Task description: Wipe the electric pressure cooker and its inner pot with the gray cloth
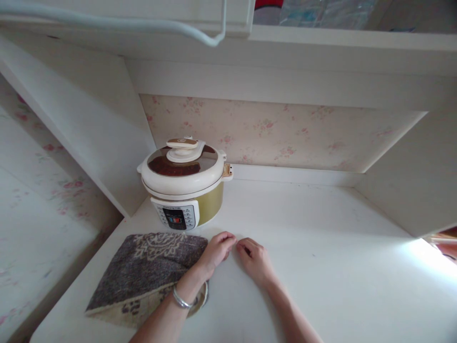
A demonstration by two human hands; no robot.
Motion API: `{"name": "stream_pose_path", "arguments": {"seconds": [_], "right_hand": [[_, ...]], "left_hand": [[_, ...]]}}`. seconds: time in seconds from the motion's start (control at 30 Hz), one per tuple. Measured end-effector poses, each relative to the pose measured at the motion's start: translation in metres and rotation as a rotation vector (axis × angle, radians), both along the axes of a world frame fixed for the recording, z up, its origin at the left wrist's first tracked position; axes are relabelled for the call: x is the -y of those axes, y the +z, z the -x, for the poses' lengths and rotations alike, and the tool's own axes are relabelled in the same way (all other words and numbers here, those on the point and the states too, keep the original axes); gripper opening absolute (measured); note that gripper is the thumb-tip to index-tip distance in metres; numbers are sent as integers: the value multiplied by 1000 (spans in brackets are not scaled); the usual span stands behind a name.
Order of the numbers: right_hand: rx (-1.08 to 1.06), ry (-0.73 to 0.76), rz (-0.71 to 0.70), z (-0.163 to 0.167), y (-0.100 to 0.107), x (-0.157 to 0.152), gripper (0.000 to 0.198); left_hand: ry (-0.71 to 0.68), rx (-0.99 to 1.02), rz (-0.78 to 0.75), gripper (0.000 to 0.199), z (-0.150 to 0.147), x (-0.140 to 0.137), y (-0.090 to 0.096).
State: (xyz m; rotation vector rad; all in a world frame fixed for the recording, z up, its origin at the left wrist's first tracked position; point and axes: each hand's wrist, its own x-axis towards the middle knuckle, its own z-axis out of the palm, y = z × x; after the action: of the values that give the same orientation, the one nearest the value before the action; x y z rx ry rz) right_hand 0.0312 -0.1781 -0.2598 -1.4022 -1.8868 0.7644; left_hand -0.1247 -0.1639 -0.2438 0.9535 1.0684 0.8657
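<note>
My left hand [218, 250] rests on the white counter, its fingers curled and thumb against the fingertips, closed. No object shows in it. A silver bangle [181, 298] circles that wrist. My right hand [256, 261] lies just to its right in a loose fist, also with nothing visible inside. The fingertips of both hands nearly meet. A folded grey and cream patterned cloth [150, 267] lies beside and partly under my left forearm. Behind the cloth stands a white and olive-green electric pressure cooker [210, 205] with its lid [143, 172] on.
The white counter [321, 267] stretches to the right. A white cabinet [321, 52] hangs low above it, and side panels [89, 119] border the niche. Floral wallpaper [264, 128] covers the back wall. A pale cable [150, 23] runs across the cabinet front.
</note>
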Motion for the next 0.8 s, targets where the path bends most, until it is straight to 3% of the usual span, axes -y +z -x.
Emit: {"name": "stream_pose_path", "arguments": {"seconds": [0.57, 0.8], "right_hand": [[14, 9, -22, 0, -6, -2, 23], [6, 10, -18, 1, -2, -1, 24]], "left_hand": [[-28, 15, -12, 24, 0, -3, -8], [-9, 13, 20, 24, 0, -2, -2]]}}
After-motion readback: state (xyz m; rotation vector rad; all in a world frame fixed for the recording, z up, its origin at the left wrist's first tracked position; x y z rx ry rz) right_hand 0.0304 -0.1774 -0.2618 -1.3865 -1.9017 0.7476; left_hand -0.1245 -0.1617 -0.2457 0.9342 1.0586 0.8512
